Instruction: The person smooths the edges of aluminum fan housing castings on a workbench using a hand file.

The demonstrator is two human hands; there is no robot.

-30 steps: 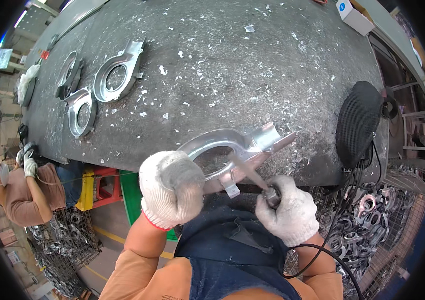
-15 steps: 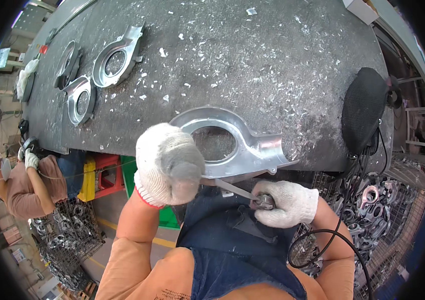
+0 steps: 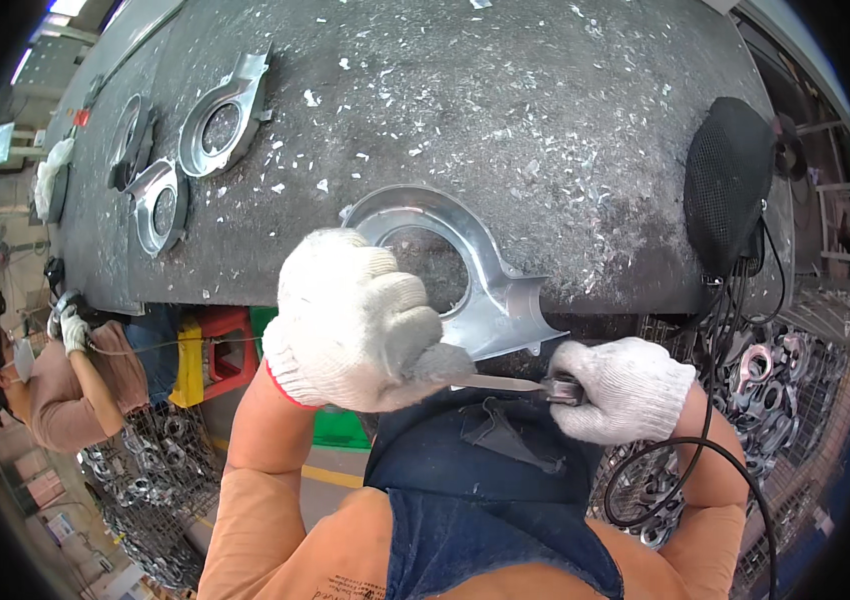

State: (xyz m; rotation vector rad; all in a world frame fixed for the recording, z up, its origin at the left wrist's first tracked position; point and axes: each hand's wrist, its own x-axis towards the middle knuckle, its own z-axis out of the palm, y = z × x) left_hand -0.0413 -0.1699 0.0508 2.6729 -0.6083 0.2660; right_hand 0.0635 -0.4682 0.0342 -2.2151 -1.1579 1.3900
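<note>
A silvery cast metal part (image 3: 490,275) with a round hole lies at the near edge of the dark workbench (image 3: 505,110). My left hand (image 3: 350,320), in a white knit glove, grips the part's near side. My right hand (image 3: 620,388), also gloved, is closed on a thin metal hand tool (image 3: 505,382) whose blade points left along the part's lower edge, reaching my left hand.
Three more cast parts (image 3: 220,115) lie at the bench's far left among metal shavings. A black mesh speaker-like device (image 3: 730,185) with cables stands at the right. Wire baskets of castings (image 3: 765,385) sit below. Another person (image 3: 55,375) works at the lower left.
The part has been turned and shifted at the bench edge, its tab end now pointing right. My left hand came lower over it, and the tool blade now lies under its edge.
</note>
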